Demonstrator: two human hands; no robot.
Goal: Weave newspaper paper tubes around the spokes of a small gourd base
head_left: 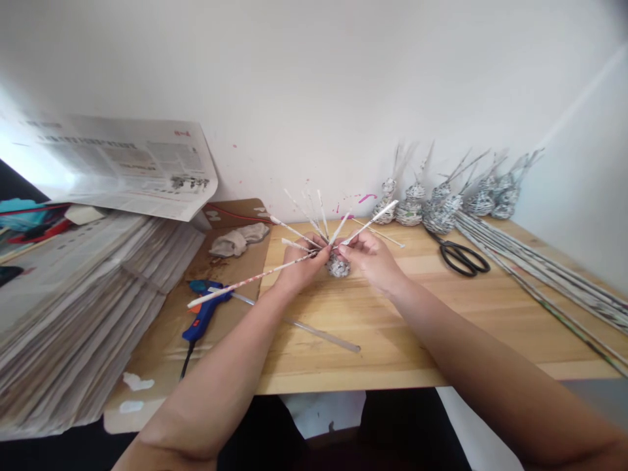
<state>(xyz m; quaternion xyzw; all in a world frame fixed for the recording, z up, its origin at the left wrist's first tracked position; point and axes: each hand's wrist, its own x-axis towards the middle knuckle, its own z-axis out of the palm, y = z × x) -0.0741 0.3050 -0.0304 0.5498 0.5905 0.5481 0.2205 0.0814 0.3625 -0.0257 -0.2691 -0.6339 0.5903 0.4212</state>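
Note:
A small woven piece of rolled newspaper (338,267) is between my two hands above the wooden table, its paper sticks fanning upward and outward. My left hand (305,263) is closed round its left side at the base of the sticks. One long stick (245,281) runs from there toward the lower left. On the other side, my right hand (370,258) pinches a white paper stick (371,221) that slants up to the right. The fingertips of both hands nearly meet over the top of the woven part.
Behind a stack of newspapers (88,314) at left lies a blue glue gun (203,317) on cardboard, near a crumpled glove (238,240). A glue stick (324,335) lies in front. Woven figures (444,212), black scissors (464,257) and long paper rods (549,268) are at right.

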